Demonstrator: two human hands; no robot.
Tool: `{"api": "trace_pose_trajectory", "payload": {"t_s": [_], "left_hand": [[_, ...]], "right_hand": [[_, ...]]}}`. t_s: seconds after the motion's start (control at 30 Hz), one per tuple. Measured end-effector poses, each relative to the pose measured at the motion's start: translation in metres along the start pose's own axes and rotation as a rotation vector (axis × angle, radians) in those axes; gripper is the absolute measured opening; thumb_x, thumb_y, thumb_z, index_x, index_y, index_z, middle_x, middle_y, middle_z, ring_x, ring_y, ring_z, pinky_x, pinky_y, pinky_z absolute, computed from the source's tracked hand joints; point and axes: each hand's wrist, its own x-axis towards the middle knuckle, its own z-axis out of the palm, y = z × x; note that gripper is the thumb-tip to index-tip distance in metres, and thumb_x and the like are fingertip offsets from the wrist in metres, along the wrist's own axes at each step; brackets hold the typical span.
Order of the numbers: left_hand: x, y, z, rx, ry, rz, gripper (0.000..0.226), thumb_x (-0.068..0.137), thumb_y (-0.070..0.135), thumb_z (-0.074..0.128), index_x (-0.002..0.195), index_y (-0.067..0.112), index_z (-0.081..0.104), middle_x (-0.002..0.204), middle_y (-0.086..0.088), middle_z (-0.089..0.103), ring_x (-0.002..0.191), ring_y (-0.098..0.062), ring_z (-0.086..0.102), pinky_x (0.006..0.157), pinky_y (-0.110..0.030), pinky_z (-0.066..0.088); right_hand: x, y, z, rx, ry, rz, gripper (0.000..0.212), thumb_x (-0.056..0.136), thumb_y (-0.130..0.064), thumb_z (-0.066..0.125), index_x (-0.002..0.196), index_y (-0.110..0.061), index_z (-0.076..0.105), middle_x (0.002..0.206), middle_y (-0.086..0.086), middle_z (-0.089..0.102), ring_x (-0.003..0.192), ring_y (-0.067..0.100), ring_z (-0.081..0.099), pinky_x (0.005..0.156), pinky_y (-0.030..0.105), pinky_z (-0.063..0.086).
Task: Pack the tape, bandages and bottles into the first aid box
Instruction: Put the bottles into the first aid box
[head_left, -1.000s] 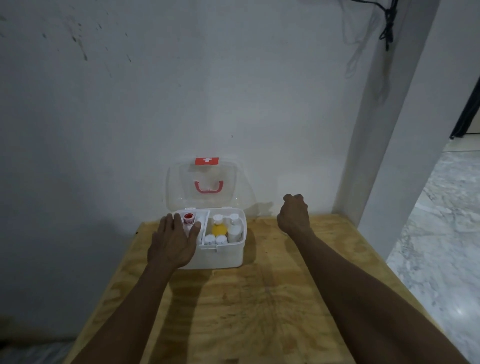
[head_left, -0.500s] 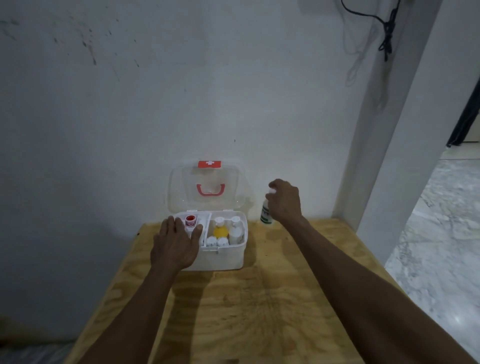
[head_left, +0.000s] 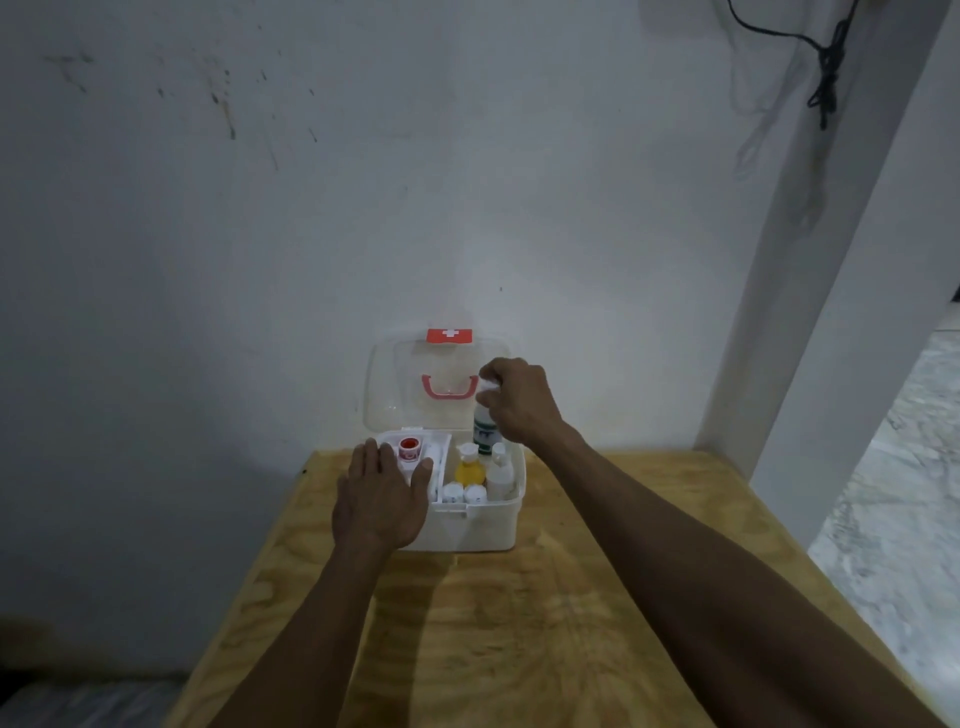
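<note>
The right hand (head_left: 522, 402) grips a white bottle with a green label (head_left: 484, 431) by its top, holding it upright over the back right part of the open first aid box (head_left: 467, 525) on the wooden tabletop (head_left: 519, 623). The left hand (head_left: 382, 501) lies flat and open, holding nothing, on the box's front left corner, beside a red-topped roll (head_left: 409, 449); a yellow bottle (head_left: 470, 467) and white bottles (head_left: 500, 473) stand in the right compartment.

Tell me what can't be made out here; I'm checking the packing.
Head view only:
- Cap of the green-labelled bottle: covered by the right hand.
- Left compartment of the first aid box beside the red-capped item: hidden under the left hand.
- Label text: too small and blurred.
- Bandages and tape: not identifiable.
</note>
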Motion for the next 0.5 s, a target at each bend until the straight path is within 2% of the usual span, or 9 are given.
{"api": "trace_pose_trajectory", "payload": {"t_s": [0.27, 0.5], "left_hand": [[0.000, 0.000, 0.001, -0.021, 0.003, 0.000, 0.077, 0.096, 0.061, 0.016, 0.154, 0.011, 0.018, 0.164, -0.010, 0.012, 0.152, -0.026, 0.007, 0.123, -0.046, 0.014], [-0.002, 0.002, -0.001, -0.017, -0.006, -0.005, 0.075, 0.096, 0.060, 0.016, 0.154, 0.012, 0.018, 0.164, -0.009, 0.010, 0.152, -0.025, 0.006, 0.123, -0.046, 0.013]], "right_hand": [[0.002, 0.017, 0.016, -0.106, -0.201, 0.026, 0.042, 0.080, -0.008, 0.077, 0.120, 0.000, 0.066, 0.120, 0.016, 0.068, 0.107, 0.028, 0.065, 0.091, 0.030, 0.052], [0.002, 0.024, 0.020, -0.152, -0.272, 0.040, 0.041, 0.078, -0.010, 0.079, 0.116, 0.000, 0.069, 0.118, 0.014, 0.070, 0.107, 0.026, 0.066, 0.092, 0.031, 0.053]]}}
